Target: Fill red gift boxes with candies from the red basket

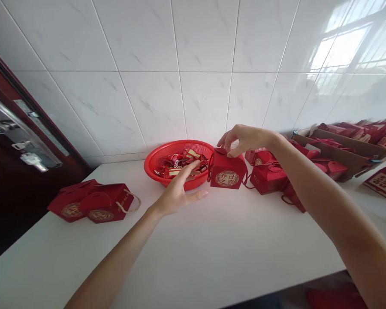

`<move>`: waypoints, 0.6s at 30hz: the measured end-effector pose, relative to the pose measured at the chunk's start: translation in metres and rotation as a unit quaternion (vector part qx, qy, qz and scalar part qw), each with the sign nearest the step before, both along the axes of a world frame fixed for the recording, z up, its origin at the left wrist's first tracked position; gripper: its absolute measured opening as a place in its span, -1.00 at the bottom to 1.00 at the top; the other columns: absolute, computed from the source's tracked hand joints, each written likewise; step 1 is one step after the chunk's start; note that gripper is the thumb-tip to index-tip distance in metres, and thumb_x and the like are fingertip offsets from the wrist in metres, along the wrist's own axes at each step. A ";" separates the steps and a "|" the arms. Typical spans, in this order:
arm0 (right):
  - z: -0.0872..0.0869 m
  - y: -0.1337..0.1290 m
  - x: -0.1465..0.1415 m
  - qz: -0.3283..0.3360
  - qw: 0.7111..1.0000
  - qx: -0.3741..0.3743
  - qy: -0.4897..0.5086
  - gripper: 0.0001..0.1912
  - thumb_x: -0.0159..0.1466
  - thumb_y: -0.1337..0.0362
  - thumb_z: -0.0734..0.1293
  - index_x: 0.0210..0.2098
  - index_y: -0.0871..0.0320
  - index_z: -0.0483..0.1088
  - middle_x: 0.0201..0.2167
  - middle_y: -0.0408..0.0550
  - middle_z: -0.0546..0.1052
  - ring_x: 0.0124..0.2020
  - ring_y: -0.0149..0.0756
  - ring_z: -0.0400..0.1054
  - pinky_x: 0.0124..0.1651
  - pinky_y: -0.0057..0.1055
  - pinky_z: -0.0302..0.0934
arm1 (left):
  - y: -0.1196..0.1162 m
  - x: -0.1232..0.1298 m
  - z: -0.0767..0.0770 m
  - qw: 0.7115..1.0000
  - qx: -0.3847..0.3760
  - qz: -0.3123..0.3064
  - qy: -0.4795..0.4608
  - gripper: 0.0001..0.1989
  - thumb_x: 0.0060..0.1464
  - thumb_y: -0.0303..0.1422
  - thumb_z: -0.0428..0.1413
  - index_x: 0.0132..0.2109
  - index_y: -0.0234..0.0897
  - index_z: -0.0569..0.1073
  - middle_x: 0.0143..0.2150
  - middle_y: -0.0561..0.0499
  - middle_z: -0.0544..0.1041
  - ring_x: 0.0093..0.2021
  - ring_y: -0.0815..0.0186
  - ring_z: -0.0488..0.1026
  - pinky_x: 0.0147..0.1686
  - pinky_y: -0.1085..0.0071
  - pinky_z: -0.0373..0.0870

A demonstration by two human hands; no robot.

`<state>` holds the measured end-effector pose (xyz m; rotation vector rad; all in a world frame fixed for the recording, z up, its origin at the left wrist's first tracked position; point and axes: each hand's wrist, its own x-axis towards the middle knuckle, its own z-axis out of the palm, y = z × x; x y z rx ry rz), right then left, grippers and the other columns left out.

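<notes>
- Our right hand (pixel 233 140) grips the red box (pixel 227 169) by its top.
- Our left hand (pixel 178 193), open, hovers near the basket (pixel 154 161).

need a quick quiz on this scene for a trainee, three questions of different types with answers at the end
1. What does the right hand hold?
a) a wrapped sweet
b) a red box with a gold design
c) the door handle

2. True or false: the left hand is clenched into a fist.

3. How many red boxes sit on the white table to the left of the red basket?

Key: 1. b; 2. false, its fingers are spread open; 3. two
</notes>
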<state>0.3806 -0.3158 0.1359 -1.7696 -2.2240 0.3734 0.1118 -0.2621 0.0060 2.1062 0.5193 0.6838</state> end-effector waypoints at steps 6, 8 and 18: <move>-0.017 -0.020 -0.035 0.050 0.998 -0.002 -0.030 -0.96 0.00 0.34 0.42 -0.55 0.08 0.53 0.06 -0.13 0.61 0.00 -0.06 0.49 -0.02 -0.25 0.34 | -0.014 0.002 -0.002 0.998 0.050 -0.015 0.034 0.07 0.07 -0.02 0.32 0.52 0.01 -0.12 0.57 -0.10 -0.10 0.53 -0.13 -0.11 0.42 -0.02 0.13; -0.027 -0.028 -0.043 0.078 0.997 0.003 -0.021 -0.93 0.01 0.39 0.41 -0.54 0.09 0.51 0.08 -0.13 0.59 0.02 -0.09 0.48 0.01 -0.27 0.32 | -0.019 0.003 -0.002 0.996 0.055 -0.035 0.053 0.07 0.09 -0.01 0.31 0.53 0.03 -0.15 0.57 -0.11 -0.08 0.53 -0.15 -0.09 0.40 -0.03 0.17; -0.073 -0.072 -0.023 0.058 0.998 -0.011 0.024 -0.91 0.05 0.45 0.39 -0.49 0.14 0.47 0.25 0.01 0.47 -0.02 -0.12 0.52 -0.08 -0.29 0.35 | -0.047 0.015 -0.023 0.982 0.169 -0.089 0.003 -0.25 0.20 -0.18 0.23 0.44 -0.08 0.13 0.46 -0.20 0.16 0.45 -0.05 0.12 0.37 0.00 0.24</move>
